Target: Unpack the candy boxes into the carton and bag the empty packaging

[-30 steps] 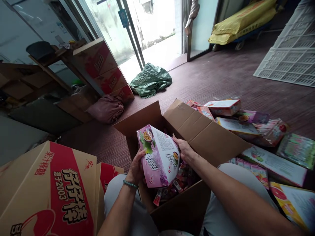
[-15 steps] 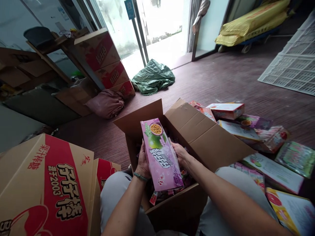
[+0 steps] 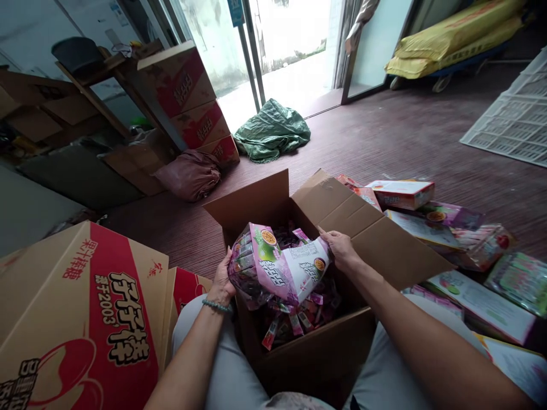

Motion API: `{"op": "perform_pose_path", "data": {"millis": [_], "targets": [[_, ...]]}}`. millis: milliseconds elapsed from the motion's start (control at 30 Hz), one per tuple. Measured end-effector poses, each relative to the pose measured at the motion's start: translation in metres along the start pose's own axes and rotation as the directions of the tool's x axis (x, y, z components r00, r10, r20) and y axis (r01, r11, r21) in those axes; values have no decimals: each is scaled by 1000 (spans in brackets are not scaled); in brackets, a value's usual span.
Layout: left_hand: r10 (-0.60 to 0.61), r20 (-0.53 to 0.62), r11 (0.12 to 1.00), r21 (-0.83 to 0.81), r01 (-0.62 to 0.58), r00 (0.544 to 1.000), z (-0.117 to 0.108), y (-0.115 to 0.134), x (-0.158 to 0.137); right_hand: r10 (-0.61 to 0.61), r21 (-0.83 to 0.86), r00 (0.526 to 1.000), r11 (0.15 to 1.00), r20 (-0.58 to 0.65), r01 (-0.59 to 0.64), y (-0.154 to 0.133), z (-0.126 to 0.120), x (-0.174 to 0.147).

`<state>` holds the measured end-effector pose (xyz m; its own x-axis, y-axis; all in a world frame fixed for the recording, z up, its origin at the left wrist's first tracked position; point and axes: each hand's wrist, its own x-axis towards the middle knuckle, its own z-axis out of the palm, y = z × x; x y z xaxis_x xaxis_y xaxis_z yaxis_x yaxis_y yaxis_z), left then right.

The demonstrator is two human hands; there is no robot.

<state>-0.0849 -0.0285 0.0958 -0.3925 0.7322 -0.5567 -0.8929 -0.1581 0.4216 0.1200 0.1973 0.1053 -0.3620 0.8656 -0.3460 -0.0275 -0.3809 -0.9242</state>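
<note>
Over an open carton (image 3: 299,347), a purple candy box (image 3: 273,256) with a passion fruit picture is bent and splayed apart. My left hand (image 3: 225,276), wearing a beaded bracelet, is closed round its left side, where candy sticks show through clear plastic. My right hand (image 3: 341,249) pinches the far right end of the box's white-backed panel, pulled out to the right. Beneath them, loose candy sticks (image 3: 307,319) in purple and red wrappers fill the carton between my knees. My left fingertips are partly hidden by the pack.
Several candy packs (image 3: 401,193) lie on the floor at right. A big red-and-tan carton (image 3: 123,319) stands at left. Further off are stacked cartons (image 3: 183,85), a green sack (image 3: 273,131), a white plastic crate (image 3: 517,114) and yellow sacks (image 3: 453,40) on a trolley.
The candy box was whole and held upright by both sides. Now it is bent open, my right hand has moved right with a panel, and my left hand has shifted left.
</note>
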Motion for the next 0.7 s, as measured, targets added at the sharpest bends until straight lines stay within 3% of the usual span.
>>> {"op": "perform_pose_path", "data": {"millis": [100,300,400,500,633,700], "targets": [[-59,2,998,-5,59,998,-6,-7,5,60,40,998,997,3,-60,-5,4,-1],[-74,77,997,-20,76,994,-6,-38,22,47,0,997,999,-57,-47,3,12,2],[-36,135,992,-111,52,990,-3,-43,25,105,-58,989,993,100,-100,1,14,-11],[22,107,975,-222,2,994,5,-40,26,137,-119,949,987,285,-107,-4,11,-32],[125,24,941,-319,-111,992,19,-38,28,-7,-138,824,985,567,103,1,5,-47],[161,11,942,-299,-150,987,26,-43,27,-100,-158,809,960,579,231,9,5,-47]]}}
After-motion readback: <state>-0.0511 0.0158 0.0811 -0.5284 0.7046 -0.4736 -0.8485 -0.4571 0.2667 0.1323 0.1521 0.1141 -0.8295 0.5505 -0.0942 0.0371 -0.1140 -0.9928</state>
